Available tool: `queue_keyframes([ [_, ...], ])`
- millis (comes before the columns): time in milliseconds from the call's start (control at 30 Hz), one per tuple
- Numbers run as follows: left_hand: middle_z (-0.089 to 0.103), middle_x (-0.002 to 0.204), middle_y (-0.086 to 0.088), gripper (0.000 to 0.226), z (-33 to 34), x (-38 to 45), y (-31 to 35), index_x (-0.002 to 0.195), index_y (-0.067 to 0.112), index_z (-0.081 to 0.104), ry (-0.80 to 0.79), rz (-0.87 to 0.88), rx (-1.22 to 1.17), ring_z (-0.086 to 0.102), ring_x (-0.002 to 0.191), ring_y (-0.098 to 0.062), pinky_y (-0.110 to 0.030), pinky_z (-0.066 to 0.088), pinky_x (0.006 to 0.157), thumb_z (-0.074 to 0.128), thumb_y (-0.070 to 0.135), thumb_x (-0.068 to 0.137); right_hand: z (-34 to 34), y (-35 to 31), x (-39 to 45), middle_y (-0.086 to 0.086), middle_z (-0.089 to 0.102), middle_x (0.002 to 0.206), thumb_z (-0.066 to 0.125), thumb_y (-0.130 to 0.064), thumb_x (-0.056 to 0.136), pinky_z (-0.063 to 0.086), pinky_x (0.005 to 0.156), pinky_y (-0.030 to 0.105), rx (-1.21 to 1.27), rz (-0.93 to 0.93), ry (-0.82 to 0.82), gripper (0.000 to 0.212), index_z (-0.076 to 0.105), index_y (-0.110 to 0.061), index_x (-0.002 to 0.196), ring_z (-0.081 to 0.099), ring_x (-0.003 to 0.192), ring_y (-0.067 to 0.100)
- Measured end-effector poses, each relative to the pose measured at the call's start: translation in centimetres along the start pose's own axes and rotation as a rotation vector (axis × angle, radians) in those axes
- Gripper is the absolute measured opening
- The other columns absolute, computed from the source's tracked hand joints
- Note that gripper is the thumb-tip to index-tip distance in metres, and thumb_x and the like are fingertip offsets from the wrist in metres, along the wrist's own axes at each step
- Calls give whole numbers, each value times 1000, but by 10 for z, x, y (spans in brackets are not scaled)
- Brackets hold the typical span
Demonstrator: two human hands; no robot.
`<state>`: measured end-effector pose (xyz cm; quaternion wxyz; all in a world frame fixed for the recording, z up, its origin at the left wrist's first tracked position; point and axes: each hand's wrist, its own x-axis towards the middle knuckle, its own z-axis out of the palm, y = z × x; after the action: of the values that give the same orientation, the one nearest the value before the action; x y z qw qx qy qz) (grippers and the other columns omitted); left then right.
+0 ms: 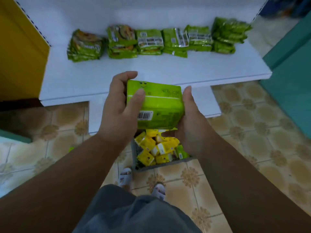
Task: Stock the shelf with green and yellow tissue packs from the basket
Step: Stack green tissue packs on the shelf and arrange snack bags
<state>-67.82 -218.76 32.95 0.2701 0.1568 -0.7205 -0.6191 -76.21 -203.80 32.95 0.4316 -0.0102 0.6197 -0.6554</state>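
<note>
Hands, left hand (117, 106) and right hand (188, 115), grip one green tissue pack (159, 105) above the basket (151, 165); yellow packs (156, 147) remain inside, shelf (117, 74) beyond.

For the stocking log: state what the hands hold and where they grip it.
Both hands hold one green tissue pack: left hand wraps its left end, right hand cups its right end.

The basket (146, 167) is mostly hidden behind both hands and the green tissue pack (161, 106). Print on the green packets (151, 41) along the shelf's (117, 76) back edge is too blurred to read. Both forearms are cut off by the picture's edges.
</note>
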Motion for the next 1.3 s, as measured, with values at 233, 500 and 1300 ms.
queue_keyframes([
  [233, 54, 130, -6, 53, -40, 2, 48, 139, 23, 42, 16, 190, -122, 59, 113, -26, -43, 55, 83, 35, 58, 99, 48, -61, -26, 10, 64, 116, 55, -39, 96, 51, 68, 40, 52, -262, -87, 25, 59, -22, 114, 64, 92, 27],
  [500, 61, 132, 16, 60, -101, 34, 80, 136, 41, 53, -95, -117, -395, 56, 124, -8, -38, 39, 106, 58, 63, 81, 119, -93, -27, 4, 60, 111, 66, -47, 71, 41, 100, 50, 31, -541, -16, 39, 61, -30, 106, 55, 106, 24],
  [1300, 43, 138, 22, 83, -109, 112, 199, 151, 44, 29, 68, 111, 90, 43, 98, 34, 10, 32, 74, 38, 72, 73, 161, -203, -31, -34, 55, 125, 66, -79, 59, 47, 86, 7, -419, -906, 340, 102, 33, -41, 148, 54, 108, -15],
])
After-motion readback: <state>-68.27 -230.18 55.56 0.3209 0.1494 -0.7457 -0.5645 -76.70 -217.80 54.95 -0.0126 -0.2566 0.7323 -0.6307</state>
